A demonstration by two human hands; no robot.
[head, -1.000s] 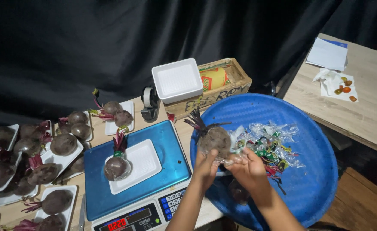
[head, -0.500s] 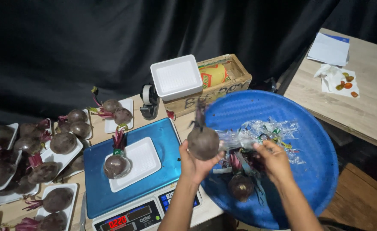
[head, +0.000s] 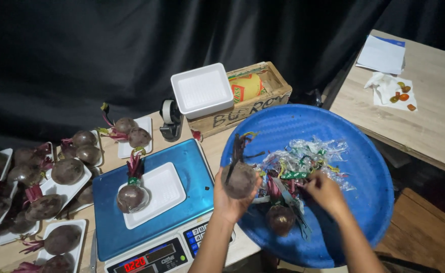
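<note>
My left hand (head: 228, 198) holds a round dark beetroot (head: 240, 179) by its underside, stalk up, over the left edge of a big blue round tray (head: 364, 167). My right hand (head: 325, 191) reaches into a heap of crumpled clear and green plastic wrap (head: 303, 164) lying in that tray; its fingers pinch at the wrap. A second beetroot (head: 280, 220) lies in the tray below the heap. To the left, a blue weighing scale (head: 152, 202) carries a white foam tray (head: 164, 189) with one beetroot (head: 131, 197) on it.
Several white foam trays with beetroots (head: 68, 172) fill the table's left side. A stack of empty foam trays (head: 201, 90) sits on a wooden crate (head: 263, 101) at the back, a tape dispenser (head: 171, 119) beside it. A wooden table (head: 429, 121) with papers stands right.
My left hand has taken a beetroot out of the plastic heap and lifted it towards the tray's left edge. My right hand has stayed at the wrap.
</note>
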